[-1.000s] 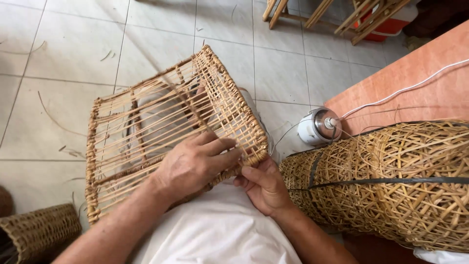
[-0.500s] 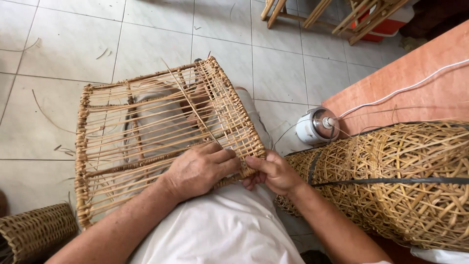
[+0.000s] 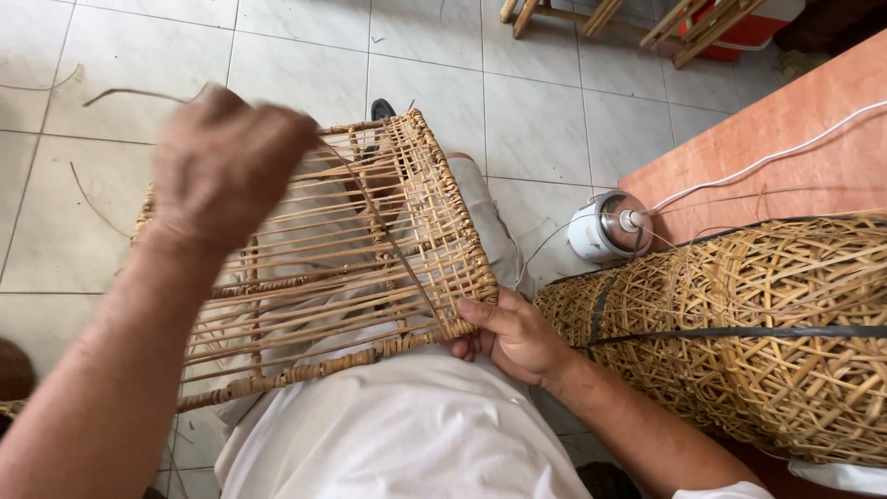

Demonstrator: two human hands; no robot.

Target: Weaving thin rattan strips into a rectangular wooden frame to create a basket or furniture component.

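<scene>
A rectangular rattan frame [image 3: 370, 249] with a partly woven side lies across my lap, tilted toward the floor. My right hand [image 3: 513, 337] grips its near right corner, thumb on top of the woven edge. My left hand [image 3: 226, 162] is raised above the frame's left part, blurred, its fingers closed on a thin rattan strand [image 3: 388, 240]. The strand runs diagonally from that hand down to the woven corner by my right hand.
A large woven wicker basket [image 3: 767, 333] with a black band lies on its side at the right. A small white and metal pot [image 3: 610, 226] with a white cord stands behind it. An orange board [image 3: 785, 129] leans at the right. Wooden furniture legs [image 3: 591, 14] stand at the top.
My left hand has left the woven edge and risen up and to the left, pulling the strand taut. The frame has tipped closer to me. My right hand stays at the corner.
</scene>
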